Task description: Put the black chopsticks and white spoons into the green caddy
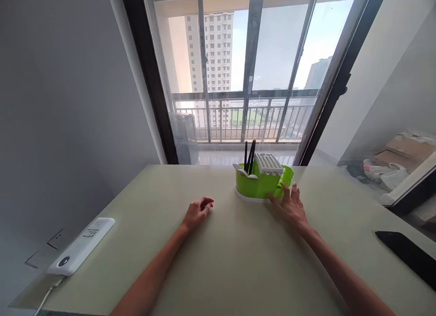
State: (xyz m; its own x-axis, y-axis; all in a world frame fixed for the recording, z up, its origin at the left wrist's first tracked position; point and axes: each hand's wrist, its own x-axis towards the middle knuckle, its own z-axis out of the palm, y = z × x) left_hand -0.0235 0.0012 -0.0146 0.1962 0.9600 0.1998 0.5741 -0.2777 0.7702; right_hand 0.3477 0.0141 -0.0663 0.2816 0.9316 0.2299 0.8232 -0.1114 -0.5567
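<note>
A green utensil holder [257, 187] with a white base stands toward the far side of the table. Black chopsticks [250, 158] rise from its left part, and white spoons [242, 172] lean over the rim beside them. A white slotted top [269, 163] covers its middle, and a translucent green cup-like part [288, 175] shows on the right. My right hand [292, 208] is at the holder's right end, fingers spread, thumb close to the base; whether it touches is hard to tell. My left hand [198, 212] rests on the table left of the holder, fingers curled in with nothing visible in them.
The pale table [238, 270] spans the foreground. A white power strip [83, 245] with a cable lies at its left edge, and a flat black object [408, 257] at the right. Beyond are glass doors and a balcony railing [255, 120]. Cardboard boxes [402, 154] and bags sit far right.
</note>
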